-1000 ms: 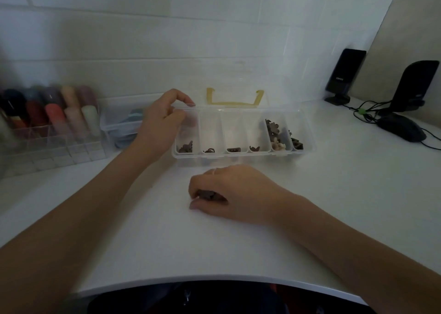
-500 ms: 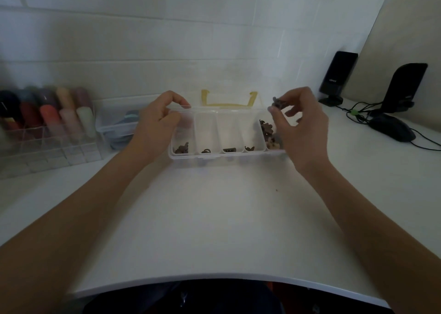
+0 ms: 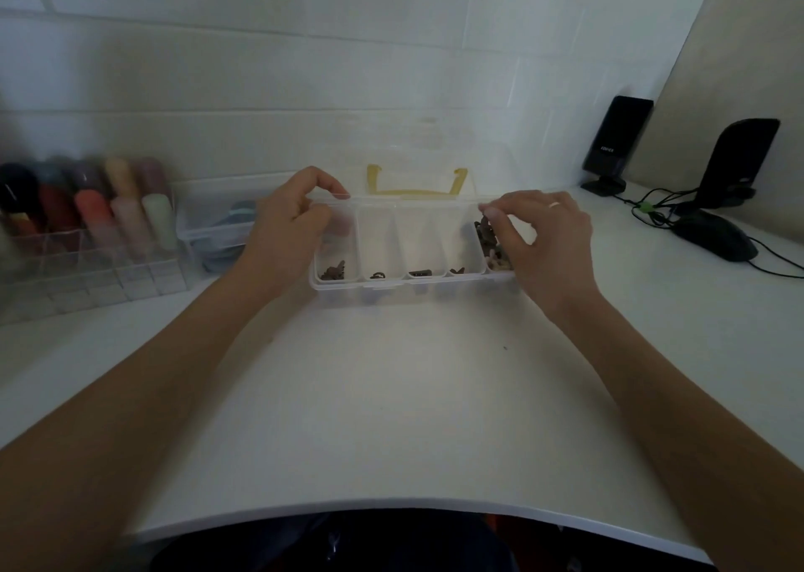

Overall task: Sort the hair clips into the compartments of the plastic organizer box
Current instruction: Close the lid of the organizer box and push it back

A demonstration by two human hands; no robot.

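White desk (image 3: 391, 397) spreads bare before us; a second ago our right hand (image 3: 539, 245) covered a clip there. Now it hangs over the box's (image 3: 400, 282) right compartments, thumb and forefinger pinched, the clip hidden, likely dropping in. Our left hand (image 3: 291, 223) still grips the box's left end.

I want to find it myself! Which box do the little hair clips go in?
Look at the white desk by the tiled wall. In the middle, between the person's two hands, sits a clear plastic organizer box. Unlike the clear rack of coloured tubes to its left, it is one row of narrow compartments with small dark hair clips inside and a yellow handle behind.
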